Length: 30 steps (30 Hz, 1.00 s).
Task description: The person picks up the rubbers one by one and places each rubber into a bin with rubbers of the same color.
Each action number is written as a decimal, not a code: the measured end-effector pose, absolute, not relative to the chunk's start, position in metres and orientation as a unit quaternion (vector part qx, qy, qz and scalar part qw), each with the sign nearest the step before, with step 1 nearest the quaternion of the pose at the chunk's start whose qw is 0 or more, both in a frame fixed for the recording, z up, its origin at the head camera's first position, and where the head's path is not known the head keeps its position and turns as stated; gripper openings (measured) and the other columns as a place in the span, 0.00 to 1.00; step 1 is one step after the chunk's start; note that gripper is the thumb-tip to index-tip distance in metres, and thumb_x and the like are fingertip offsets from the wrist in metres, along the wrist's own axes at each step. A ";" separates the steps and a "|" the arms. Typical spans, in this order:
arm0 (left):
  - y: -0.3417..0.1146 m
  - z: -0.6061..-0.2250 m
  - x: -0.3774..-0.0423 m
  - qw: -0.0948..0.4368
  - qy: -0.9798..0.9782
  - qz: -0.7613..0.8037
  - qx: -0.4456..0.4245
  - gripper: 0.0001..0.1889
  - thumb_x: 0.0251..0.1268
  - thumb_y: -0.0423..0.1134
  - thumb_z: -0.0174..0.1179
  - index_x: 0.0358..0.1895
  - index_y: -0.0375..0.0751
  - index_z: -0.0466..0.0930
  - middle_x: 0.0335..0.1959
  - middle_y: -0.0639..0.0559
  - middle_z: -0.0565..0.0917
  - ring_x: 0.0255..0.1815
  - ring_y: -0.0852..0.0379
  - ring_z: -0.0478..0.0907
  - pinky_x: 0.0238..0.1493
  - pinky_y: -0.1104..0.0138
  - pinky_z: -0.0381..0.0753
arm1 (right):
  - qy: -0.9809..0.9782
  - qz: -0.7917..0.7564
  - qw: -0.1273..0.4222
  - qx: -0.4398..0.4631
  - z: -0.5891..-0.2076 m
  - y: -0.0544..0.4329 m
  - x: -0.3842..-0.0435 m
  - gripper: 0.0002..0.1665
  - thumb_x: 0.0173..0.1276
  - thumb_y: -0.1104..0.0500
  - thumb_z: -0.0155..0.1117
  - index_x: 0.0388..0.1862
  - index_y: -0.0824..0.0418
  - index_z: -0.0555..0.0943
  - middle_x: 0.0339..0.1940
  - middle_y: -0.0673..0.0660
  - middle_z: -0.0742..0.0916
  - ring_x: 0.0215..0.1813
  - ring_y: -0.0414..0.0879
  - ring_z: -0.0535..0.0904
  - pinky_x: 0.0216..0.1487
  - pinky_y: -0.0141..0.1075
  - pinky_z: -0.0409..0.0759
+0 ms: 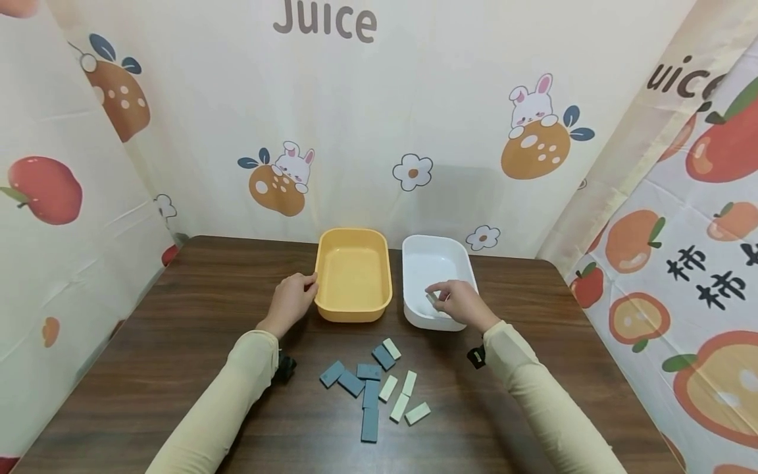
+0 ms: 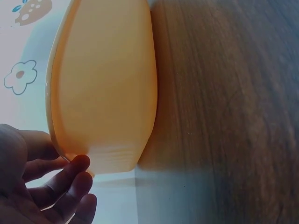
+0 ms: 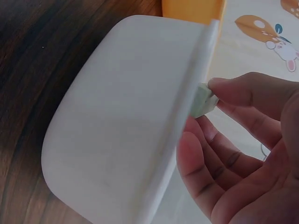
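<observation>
At the left side of the yellow bin [image 1: 353,316], my left hand [image 1: 292,303] grips the rim with thumb and fingertips; the left wrist view shows the bin's wall [image 2: 105,79] beside those fingers. My right hand [image 1: 466,304] is over the front right of the white bin [image 1: 429,322]. Between thumb and fingers it pinches a small pale green block [image 3: 202,99], which overlaps the bin's rim in the right wrist view. Nearer me on the table lie several blue-grey blocks [image 1: 370,425] and several pale green blocks [image 1: 418,413], spread in a loose group.
Both bins stand side by side on the dark wooden table [image 1: 237,276], close to its back edge. A patterned curtain [image 1: 355,118] hangs behind, with more printed cloth at both sides. Dark wrist devices show under each sleeve.
</observation>
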State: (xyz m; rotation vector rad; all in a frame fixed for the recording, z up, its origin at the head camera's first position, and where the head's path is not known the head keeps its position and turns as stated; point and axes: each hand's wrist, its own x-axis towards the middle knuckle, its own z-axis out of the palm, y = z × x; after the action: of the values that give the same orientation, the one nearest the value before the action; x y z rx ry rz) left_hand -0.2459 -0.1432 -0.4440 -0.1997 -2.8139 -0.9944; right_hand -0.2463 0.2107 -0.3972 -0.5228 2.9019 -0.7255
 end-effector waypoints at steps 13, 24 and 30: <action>-0.143 -0.445 -0.246 0.070 -0.937 -0.336 -0.058 0.20 0.70 0.38 0.57 0.61 0.35 0.77 0.42 0.37 0.84 0.25 0.52 0.70 0.28 0.66 0.68 | 0.952 -0.252 0.106 -0.139 -0.415 0.205 -0.265 0.18 0.61 0.63 0.66 0.52 0.60 0.85 0.31 0.58 0.85 0.29 0.45 0.75 0.29 0.34 0.73; -0.142 -0.443 -0.245 0.070 -0.938 -0.335 -0.059 0.19 0.70 0.38 0.56 0.61 0.34 0.77 0.44 0.36 0.84 0.24 0.52 0.69 0.28 0.66 0.68 | 0.948 -0.257 0.138 -0.128 -0.427 0.200 -0.275 0.18 0.59 0.65 0.66 0.49 0.61 0.86 0.29 0.57 0.84 0.28 0.44 0.75 0.28 0.33 0.72; -0.143 -0.445 -0.245 0.062 -0.937 -0.338 -0.053 0.20 0.70 0.37 0.56 0.62 0.34 0.76 0.42 0.37 0.83 0.24 0.52 0.68 0.27 0.66 0.68 | 0.943 -0.254 0.174 -0.124 -0.432 0.196 -0.283 0.18 0.59 0.66 0.65 0.50 0.61 0.86 0.24 0.53 0.83 0.25 0.42 0.74 0.27 0.31 0.70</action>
State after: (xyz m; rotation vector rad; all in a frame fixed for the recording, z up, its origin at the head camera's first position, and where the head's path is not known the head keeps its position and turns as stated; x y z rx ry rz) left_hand -0.2450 -0.1428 -0.4448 -0.1604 -2.8351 -1.0234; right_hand -0.2830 0.1963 -0.4320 -0.3506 2.6745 -0.7190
